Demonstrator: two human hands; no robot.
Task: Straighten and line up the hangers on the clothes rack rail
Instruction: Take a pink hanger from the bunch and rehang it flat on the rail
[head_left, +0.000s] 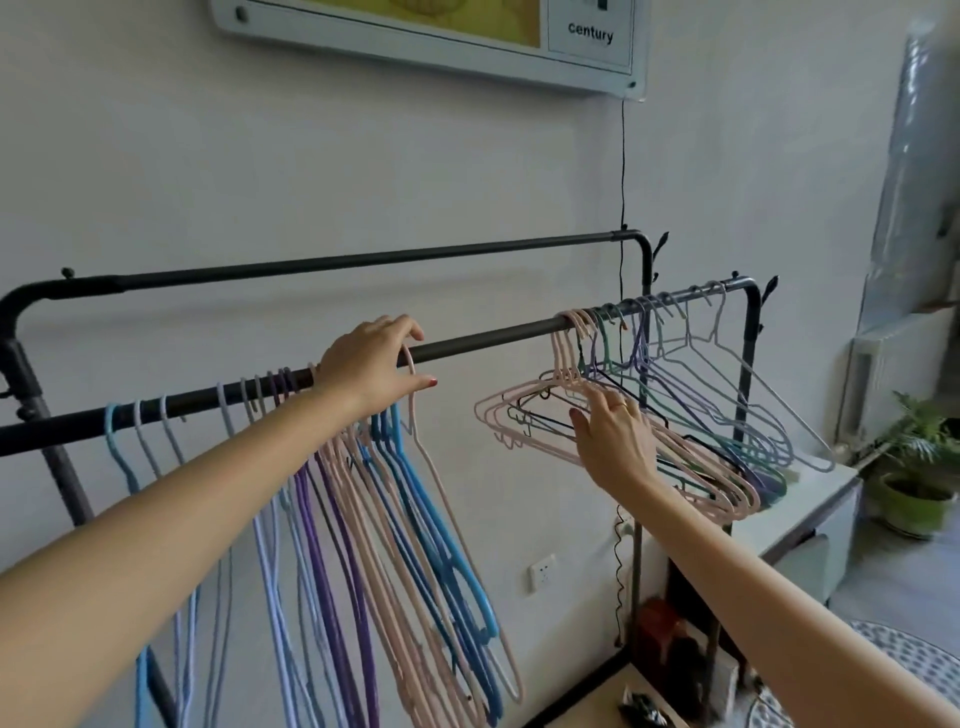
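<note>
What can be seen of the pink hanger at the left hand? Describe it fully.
The pink hanger is thin, seemingly coated wire, pale pink. Its hook sits over the front rail, where the left hand curls its fingers round it. The neck and one long arm slant down and to the right, ending in a rounded corner low in the picture. It hangs at the right edge of the left bunch, beside blue hangers.
</note>
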